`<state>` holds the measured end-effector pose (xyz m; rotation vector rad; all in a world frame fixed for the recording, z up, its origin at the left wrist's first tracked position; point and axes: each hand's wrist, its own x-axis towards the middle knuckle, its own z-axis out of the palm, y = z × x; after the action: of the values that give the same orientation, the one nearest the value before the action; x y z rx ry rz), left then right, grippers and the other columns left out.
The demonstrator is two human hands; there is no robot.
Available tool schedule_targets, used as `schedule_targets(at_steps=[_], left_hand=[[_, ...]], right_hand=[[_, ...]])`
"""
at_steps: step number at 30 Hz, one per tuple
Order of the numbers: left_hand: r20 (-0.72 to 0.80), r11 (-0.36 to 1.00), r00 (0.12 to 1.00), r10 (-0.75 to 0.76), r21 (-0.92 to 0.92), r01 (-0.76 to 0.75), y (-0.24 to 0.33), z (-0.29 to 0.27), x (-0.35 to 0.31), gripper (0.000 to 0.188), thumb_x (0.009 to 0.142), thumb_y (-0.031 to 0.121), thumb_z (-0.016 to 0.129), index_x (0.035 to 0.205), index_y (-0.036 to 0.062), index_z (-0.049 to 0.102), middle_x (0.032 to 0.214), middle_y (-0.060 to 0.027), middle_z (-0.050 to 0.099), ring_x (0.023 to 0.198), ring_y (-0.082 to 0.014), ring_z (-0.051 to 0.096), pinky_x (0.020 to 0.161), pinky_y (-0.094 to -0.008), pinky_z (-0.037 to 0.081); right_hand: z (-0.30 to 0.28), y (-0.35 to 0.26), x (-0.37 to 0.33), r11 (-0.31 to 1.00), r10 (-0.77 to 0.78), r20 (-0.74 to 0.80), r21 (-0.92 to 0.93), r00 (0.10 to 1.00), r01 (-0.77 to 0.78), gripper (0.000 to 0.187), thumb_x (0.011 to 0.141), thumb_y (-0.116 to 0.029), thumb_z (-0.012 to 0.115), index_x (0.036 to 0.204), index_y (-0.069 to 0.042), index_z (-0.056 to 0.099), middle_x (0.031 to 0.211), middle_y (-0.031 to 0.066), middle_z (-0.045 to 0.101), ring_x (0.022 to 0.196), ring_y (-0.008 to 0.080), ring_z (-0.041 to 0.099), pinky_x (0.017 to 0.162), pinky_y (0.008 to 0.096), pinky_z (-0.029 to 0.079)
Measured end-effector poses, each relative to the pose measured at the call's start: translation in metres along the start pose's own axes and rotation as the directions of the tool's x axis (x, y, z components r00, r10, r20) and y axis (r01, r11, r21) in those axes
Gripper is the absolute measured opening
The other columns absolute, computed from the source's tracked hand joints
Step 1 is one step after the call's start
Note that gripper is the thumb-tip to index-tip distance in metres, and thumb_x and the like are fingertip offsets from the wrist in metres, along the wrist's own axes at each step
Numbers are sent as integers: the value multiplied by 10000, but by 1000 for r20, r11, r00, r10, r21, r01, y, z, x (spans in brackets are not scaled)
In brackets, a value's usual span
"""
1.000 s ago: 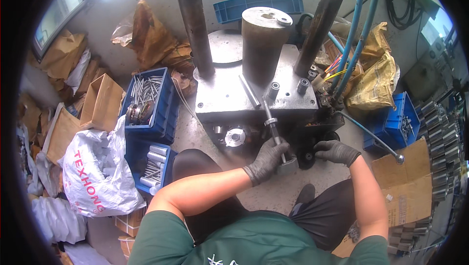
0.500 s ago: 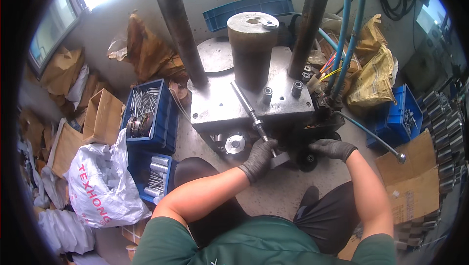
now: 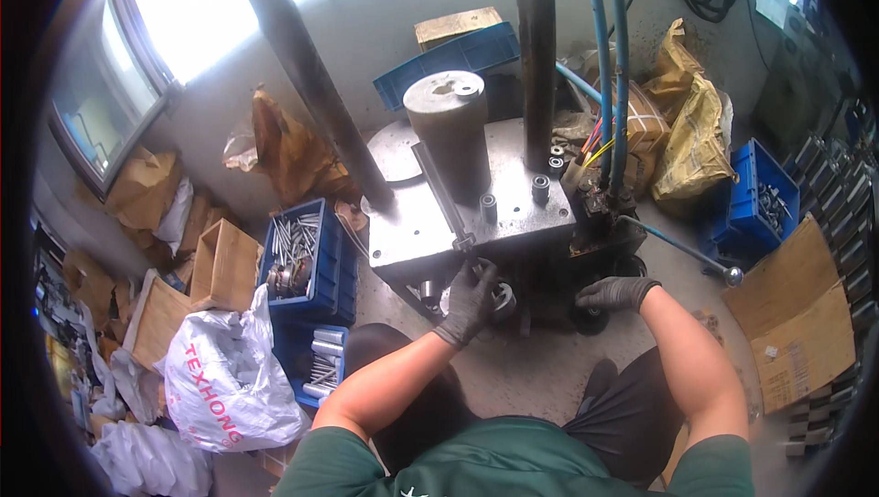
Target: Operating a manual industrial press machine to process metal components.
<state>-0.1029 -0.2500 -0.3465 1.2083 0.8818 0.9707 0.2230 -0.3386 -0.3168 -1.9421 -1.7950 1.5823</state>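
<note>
Metal shaft [image 3: 437, 188] slants over the front of the steel plate [image 3: 403, 239], with your gloved left hand [image 3: 470, 303] clenched around its lower part, just below the collar [image 3: 464, 243]. Your right hand [image 3: 619, 294] has a relaxed, released grip beside the black round part [image 3: 591, 320]; whether they touch, you cannot tell from this view.

Smooth, glossy metal rod [image 3: 439, 190]
</note>
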Motion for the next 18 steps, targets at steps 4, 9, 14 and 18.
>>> schedule_targets(at_steps=[4,9,14,18], left_hand=[[40,918,941,335,212,-335,38,-5,15,141,1031,106,662,1149,33,634,811,-50,662,686,-128,649,638,-318,538],[19,846,848,530,52,-530,137,0,65,171,1065,47,617,1235,64,619,1003,-35,662,767,-108,645,620,-267,535],[-85,661,664,743,250,-708,235,5,171,96,1043,74,659,1135,65,632,863,-13,602,707,-126,608,647,-308,531],[-81,532,593,801,550,-644,274,-35,251,93,1020,94,695,1100,59,664,835,-28,653,742,-144,648,685,-328,541]], right_hand=[[0,24,13,938,-337,20,-80,941,338,462,1027,-390,672,1376,-89,698,1164,91,763,1002,193,697,942,360,574],[4,29,11,978,46,88,199,995,-63,488,973,-239,642,1444,-109,654,1194,155,742,1096,254,707,967,425,584],[-12,74,21,485,-686,228,-565,690,668,532,956,-311,619,1441,-98,663,1408,175,688,1254,301,676,1061,412,531],[-16,-13,-12,997,-77,40,-13,996,77,536,970,-341,606,1440,-91,666,1451,143,671,1311,287,644,1113,404,495]])
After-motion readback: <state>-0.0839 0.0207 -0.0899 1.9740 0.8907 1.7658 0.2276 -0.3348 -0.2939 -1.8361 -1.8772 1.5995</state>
